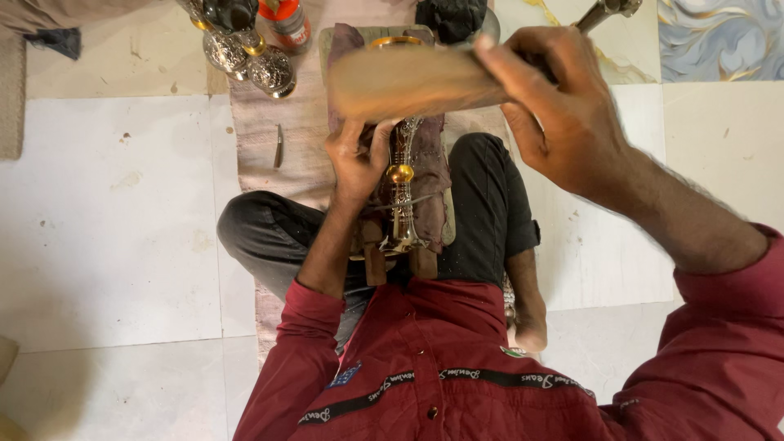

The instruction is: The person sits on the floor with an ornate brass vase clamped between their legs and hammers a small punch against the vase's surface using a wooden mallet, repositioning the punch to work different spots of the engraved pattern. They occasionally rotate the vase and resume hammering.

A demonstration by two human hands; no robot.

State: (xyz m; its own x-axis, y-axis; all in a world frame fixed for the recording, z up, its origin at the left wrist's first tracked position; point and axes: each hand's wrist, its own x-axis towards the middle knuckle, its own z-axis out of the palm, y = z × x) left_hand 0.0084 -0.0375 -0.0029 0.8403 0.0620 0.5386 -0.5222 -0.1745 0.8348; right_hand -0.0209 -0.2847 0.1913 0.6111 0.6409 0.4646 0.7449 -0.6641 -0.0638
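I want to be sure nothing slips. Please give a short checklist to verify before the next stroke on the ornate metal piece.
1. Left hand steadies the ornate silver and gold metal piece: ok.
2. Right hand grips the blurred tan flat tool: ok.
3. Purple cloth lies under the piece: ok.
4. Tool's contact with the piece: cannot tell, motion blur.
5. Finished silver embossed pieces stand apart from the tool: ok.
6. Small thin metal tool on the cloth strip is away from both hands: ok.

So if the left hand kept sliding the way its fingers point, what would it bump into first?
Probably the blurred tan wooden block held by the right hand; the left hand points up along the ornate metal piece toward it, though depth is unclear.
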